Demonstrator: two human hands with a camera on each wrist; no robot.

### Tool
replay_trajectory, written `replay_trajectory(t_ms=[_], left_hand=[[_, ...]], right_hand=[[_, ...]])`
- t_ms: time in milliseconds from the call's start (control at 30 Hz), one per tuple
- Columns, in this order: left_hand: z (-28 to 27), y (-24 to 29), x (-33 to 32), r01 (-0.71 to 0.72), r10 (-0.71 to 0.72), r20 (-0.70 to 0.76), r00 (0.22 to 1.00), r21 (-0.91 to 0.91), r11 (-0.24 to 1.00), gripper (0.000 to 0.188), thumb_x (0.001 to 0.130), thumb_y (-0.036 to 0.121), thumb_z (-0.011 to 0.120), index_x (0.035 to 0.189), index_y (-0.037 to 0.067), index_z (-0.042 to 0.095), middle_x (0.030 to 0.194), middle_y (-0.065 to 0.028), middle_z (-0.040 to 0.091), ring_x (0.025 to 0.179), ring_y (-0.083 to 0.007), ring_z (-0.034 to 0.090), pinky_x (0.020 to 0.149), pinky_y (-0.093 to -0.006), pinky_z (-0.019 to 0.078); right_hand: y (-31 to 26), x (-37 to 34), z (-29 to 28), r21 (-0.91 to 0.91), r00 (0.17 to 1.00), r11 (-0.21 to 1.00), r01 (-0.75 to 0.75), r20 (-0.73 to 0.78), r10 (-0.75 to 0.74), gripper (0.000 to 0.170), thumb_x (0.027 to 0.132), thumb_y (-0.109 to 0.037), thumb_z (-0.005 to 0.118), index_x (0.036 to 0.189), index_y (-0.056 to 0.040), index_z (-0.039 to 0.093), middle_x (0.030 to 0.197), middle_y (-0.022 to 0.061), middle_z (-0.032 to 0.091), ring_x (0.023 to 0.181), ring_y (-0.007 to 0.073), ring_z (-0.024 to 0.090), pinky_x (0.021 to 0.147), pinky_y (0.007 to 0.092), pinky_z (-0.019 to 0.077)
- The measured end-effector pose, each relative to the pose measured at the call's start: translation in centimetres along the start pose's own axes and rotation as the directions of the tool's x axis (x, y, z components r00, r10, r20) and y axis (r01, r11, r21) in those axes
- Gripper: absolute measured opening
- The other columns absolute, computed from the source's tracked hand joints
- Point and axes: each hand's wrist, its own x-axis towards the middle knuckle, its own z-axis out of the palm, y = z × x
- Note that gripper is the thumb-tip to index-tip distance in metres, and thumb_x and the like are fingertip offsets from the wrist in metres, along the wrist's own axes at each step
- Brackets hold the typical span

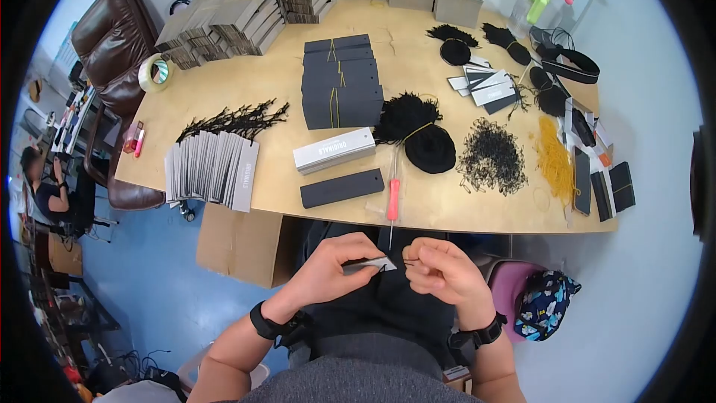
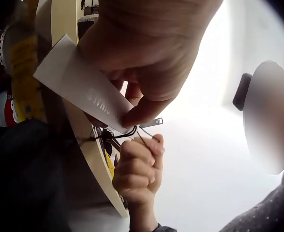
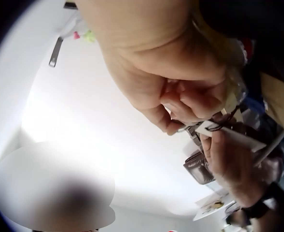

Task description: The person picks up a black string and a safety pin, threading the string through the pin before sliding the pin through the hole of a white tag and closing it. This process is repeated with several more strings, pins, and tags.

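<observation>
Over the lap, just in front of the table edge, my left hand (image 1: 335,269) pinches a pale hang tag (image 2: 79,82) between thumb and fingers near one end. Grey lettering shows on the card. A black string (image 2: 134,130) is looped at that end of the tag. Close by on the right, my right hand (image 1: 447,272) has its fingers curled and pinches the string, which runs between the two hands. In the right wrist view the curled right fingers hide most of the string they hold.
On the table (image 1: 283,89), finished-looking tags with black strings lie fanned (image 1: 212,172) at left. A red-handled screwdriver (image 1: 394,198) sticks out over the front edge. Nearby are a black string bundle (image 1: 429,149), loose small black pieces (image 1: 492,157) and dark card stacks (image 1: 341,82).
</observation>
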Motion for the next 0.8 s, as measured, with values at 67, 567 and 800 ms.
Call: replay_trajectory(t_ms=[67, 567, 800], left_hand=[[-0.5, 0.2, 0.3, 0.013, -0.013, 0.004, 1.0, -0.024, 1.0, 0.019, 0.081, -0.004, 0.069, 0.1, 0.0, 0.071, 0.091, -0.0071, 0.066, 0.087, -0.0184, 0.063, 0.077, -0.029, 0.0483], [-0.7, -0.2, 0.8, 0.33, -0.328, 0.067, 0.942, -0.341, 0.88, 0.022, 0.09, 0.003, 0.068, 0.111, -0.001, 0.068, 0.1, 0.0005, 0.064, 0.089, -0.0048, 0.059, 0.078, -0.0221, 0.0494], [-0.7, -0.8, 0.7, 0.292, -0.301, 0.035, 0.953, -0.374, 0.88, 0.023, 0.09, 0.002, 0.068, 0.113, -0.001, 0.068, 0.101, -0.0004, 0.064, 0.091, -0.0058, 0.06, 0.08, -0.0225, 0.0505]], right_hand=[[0.0, -0.3, -0.6, -0.046, 0.989, 0.996, -0.082, 0.121, 0.087, 0.028, 0.103, -0.021, 0.055, 0.083, -0.0016, 0.055, 0.073, -0.0009, 0.046, 0.054, 0.004, 0.034, 0.05, 0.0214, 0.0261], [0.3, -0.2, 1.6, -0.948, 0.944, 0.317, 0.027, -0.08, -0.319, 0.035, 0.076, -0.017, 0.084, 0.108, -0.0072, 0.075, 0.069, 0.0019, 0.048, 0.059, 0.0119, 0.048, 0.055, 0.0284, 0.0392], [3.1, 1.4, 0.9, -0.914, 0.929, 0.39, 0.111, -0.044, -0.367, 0.024, 0.08, -0.013, 0.081, 0.099, -0.0013, 0.071, 0.069, -0.0006, 0.05, 0.061, 0.0071, 0.047, 0.054, 0.0248, 0.0382]])
